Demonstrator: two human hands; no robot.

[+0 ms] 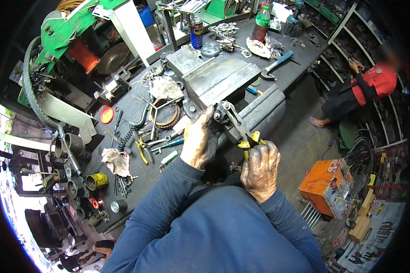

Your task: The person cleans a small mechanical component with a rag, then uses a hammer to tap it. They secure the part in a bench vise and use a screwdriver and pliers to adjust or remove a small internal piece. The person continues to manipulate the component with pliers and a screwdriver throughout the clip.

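Note:
Near the middle, my left hand [198,142] is closed around a small dark metal part with round studs [220,113]. My right hand [261,170] grips long-nosed pliers with yellow handles [245,134]. Their jaws reach up to the dark part and seem to touch it; the exact contact is too small to make out. Both hands are in front of a large grey bench vise [221,79]. Beside the vise lies a claw hammer [278,64] with a blue handle. Grime covers the fingers of both hands.
Left of my hands, the dark workbench holds another pair of yellow-handled pliers [142,150], a copper-coloured ring [167,116], a rag [115,161] and a yellow can [97,181]. A spray can [196,32] and bottle [260,25] stand behind. At right are a person in red [373,86] and an orange box [323,186].

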